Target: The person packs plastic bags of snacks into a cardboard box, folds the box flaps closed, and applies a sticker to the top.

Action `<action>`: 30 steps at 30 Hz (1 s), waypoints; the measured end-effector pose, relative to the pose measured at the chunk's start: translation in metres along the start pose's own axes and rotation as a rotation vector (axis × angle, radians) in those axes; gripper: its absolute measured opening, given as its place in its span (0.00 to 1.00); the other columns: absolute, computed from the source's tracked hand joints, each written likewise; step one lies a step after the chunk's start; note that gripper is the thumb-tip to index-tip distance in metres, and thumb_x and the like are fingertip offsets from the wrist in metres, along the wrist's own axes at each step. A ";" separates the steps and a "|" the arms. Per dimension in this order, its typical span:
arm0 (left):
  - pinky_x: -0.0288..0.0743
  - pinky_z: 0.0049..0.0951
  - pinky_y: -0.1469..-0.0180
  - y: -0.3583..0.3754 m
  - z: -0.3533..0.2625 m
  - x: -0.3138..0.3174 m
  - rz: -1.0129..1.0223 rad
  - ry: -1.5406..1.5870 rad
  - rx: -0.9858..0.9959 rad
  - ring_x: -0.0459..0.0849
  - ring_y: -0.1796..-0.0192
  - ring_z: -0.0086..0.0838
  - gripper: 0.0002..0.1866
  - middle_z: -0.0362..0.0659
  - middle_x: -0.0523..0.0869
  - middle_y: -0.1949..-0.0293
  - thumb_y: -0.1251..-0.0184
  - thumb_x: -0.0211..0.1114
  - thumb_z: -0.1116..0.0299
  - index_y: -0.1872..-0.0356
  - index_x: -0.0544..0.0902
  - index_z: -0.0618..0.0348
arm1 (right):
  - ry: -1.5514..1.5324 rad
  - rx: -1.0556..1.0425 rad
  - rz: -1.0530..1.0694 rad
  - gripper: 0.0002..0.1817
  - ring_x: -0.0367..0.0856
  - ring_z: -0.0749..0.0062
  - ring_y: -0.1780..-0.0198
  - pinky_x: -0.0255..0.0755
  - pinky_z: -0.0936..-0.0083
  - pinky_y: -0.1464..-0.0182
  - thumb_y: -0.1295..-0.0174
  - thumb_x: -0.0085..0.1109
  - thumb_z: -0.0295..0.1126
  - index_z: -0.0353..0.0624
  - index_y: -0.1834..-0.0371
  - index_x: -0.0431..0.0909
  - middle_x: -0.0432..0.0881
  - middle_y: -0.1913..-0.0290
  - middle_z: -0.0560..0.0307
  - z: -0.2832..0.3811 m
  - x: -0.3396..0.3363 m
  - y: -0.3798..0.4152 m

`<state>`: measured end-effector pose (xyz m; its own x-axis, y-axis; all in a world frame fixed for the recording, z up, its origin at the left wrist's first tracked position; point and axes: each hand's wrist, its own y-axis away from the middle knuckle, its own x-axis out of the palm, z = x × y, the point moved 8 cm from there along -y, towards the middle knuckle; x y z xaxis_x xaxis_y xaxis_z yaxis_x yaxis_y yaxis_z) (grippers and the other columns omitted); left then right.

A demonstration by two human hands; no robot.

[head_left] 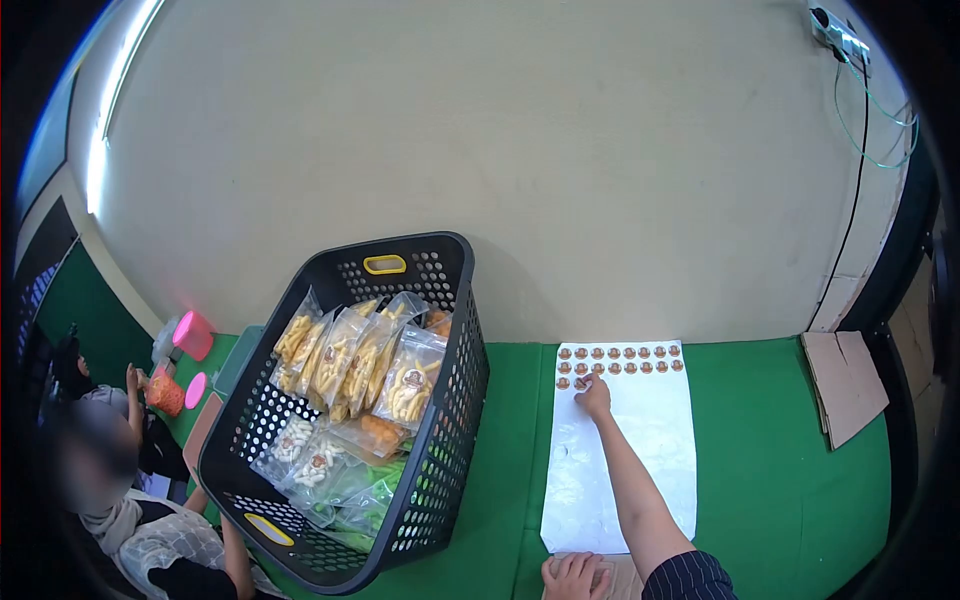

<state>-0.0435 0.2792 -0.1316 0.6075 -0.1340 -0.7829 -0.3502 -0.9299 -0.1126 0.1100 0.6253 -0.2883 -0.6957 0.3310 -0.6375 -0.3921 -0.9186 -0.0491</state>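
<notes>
A white sheet [620,460] lies on the green table, with rows of small round brown stickers [628,352] along its top. My right hand [594,397] reaches over the sheet, its fingers pinched at a sticker in the third row, near the left edge. What lies between those fingertips is too small to make out. Below the sheet, at the bottom of the view, my left hand [575,577] rests on a flat brown piece [625,577], apparently cardboard. Its fingers are partly spread.
A black basket [465,400] holding bagged snacks [345,355] stands left of the sheet. Folded cardboard [845,388] lies at the right. Two people sit at far left near a pink container [193,335] and an orange bag [165,393]. Cables hang at upper right.
</notes>
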 end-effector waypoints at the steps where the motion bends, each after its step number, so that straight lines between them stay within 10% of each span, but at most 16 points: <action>1: 0.49 0.50 0.43 -0.001 0.000 -0.001 0.001 0.004 0.002 0.66 0.48 0.39 0.16 0.47 0.73 0.56 0.44 0.55 0.61 0.57 0.74 0.59 | -0.012 0.012 -0.038 0.15 0.75 0.57 0.65 0.69 0.66 0.61 0.61 0.65 0.28 0.43 0.68 0.74 0.76 0.69 0.48 -0.002 0.000 -0.003; 7: 0.50 0.49 0.44 -0.002 -0.002 -0.004 -0.009 -0.007 0.007 0.67 0.49 0.38 0.16 0.47 0.74 0.57 0.45 0.55 0.61 0.59 0.74 0.59 | 0.111 0.049 0.032 0.08 0.76 0.60 0.61 0.70 0.67 0.58 0.50 0.55 0.30 0.41 0.67 0.76 0.76 0.65 0.47 -0.004 0.008 -0.002; 10: 0.51 0.48 0.44 0.000 -0.002 -0.005 0.023 0.003 -0.007 0.67 0.48 0.38 0.16 0.47 0.74 0.57 0.45 0.55 0.60 0.59 0.75 0.59 | -0.579 0.160 0.384 0.09 0.75 0.70 0.63 0.69 0.75 0.61 0.49 0.57 0.30 0.37 0.67 0.75 0.79 0.66 0.52 -0.007 0.017 0.004; 17: 0.51 0.45 0.45 0.006 0.002 0.005 -0.099 -0.118 0.092 0.69 0.52 0.30 0.11 0.38 0.75 0.60 0.41 0.53 0.62 0.61 0.76 0.55 | -1.244 0.317 0.489 0.07 0.74 0.78 0.60 0.65 0.81 0.58 0.44 0.53 0.30 0.41 0.63 0.75 0.79 0.64 0.59 0.045 -0.057 0.114; 30: 0.51 0.46 0.44 0.010 0.007 0.009 -0.164 -0.083 0.112 0.71 0.54 0.31 0.09 0.41 0.76 0.64 0.38 0.50 0.66 0.63 0.76 0.57 | -0.576 0.317 0.095 0.10 0.75 0.83 0.75 0.68 0.88 0.73 0.50 0.58 0.21 0.36 0.63 0.72 0.79 0.74 0.58 0.008 -0.211 0.413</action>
<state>-0.0471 0.2709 -0.1439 0.6037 0.0494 -0.7957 -0.3311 -0.8924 -0.3066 0.0901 0.1781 -0.1678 -0.9118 0.3955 -0.1103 -0.4104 -0.8705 0.2716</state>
